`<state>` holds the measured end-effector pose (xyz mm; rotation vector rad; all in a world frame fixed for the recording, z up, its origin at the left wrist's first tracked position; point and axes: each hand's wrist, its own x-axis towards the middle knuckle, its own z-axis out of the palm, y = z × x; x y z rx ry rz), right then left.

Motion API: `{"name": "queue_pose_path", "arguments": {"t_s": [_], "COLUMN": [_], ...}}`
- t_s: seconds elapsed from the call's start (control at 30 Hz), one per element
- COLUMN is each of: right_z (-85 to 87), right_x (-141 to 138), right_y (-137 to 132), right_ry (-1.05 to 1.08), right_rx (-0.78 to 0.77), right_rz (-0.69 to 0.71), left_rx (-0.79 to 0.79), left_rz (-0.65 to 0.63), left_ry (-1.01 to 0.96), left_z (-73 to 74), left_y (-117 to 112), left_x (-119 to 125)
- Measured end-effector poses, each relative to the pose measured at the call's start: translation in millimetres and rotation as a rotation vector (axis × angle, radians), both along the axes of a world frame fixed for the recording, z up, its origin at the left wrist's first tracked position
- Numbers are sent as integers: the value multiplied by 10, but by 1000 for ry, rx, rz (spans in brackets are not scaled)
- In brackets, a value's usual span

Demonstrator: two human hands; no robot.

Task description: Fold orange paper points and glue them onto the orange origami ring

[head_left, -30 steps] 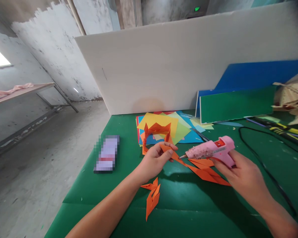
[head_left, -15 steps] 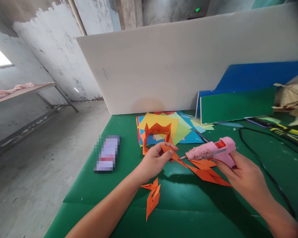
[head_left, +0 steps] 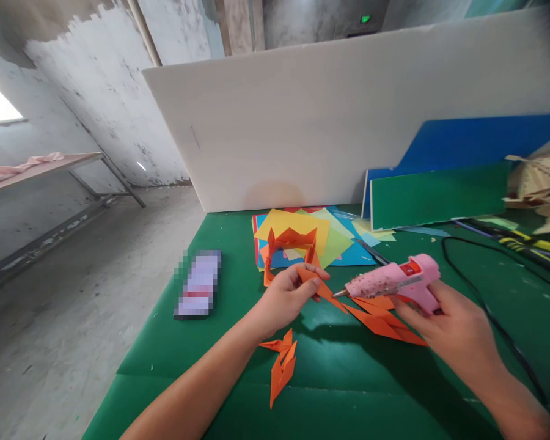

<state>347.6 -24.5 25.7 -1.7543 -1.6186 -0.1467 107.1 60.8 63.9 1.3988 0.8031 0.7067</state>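
Observation:
My left hand (head_left: 293, 294) pinches a folded orange paper piece (head_left: 327, 291) between thumb and fingers, above the table. In my right hand (head_left: 453, 330) is a pink hot glue gun (head_left: 394, 280), its metal nozzle pointing left at the edge of that piece; whether they touch I cannot tell. Behind my left hand stands a ring of joined orange folded paper (head_left: 291, 236), partly hidden by the fingers. More folded orange pieces (head_left: 389, 324) lie below the glue gun. A smaller orange folded pair (head_left: 283, 366) rests nearer to me.
Coloured paper sheets (head_left: 297, 223) are stacked at the back, with scissors (head_left: 371, 250) on them. A phone-like pixelated object (head_left: 199, 284) lies left. A black cable (head_left: 481, 287) curves along the right. Green board (head_left: 440, 195) and white board (head_left: 293, 122) stand behind the green table (head_left: 165, 360).
The glue gun in my right hand has shifted slightly to the right, its nozzle tip a little along the paper's edge. My left hand stays in place.

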Motion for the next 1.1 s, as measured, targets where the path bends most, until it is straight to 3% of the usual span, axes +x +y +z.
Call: {"name": "queue_pose_path", "arguments": {"t_s": [0.6,1.1], "right_z": [-45,-112], "right_x": [18,118], "right_y": [-2,-4], "right_ry": [-62,-53], "right_rx": [88,119], "right_rz": [-30,55], "left_rx": [-16,-47], "left_rz": [3,10], "left_ry": [6,-19], "left_z": [14,14], "left_y": [-1,-1], "left_x": [2,6]}}
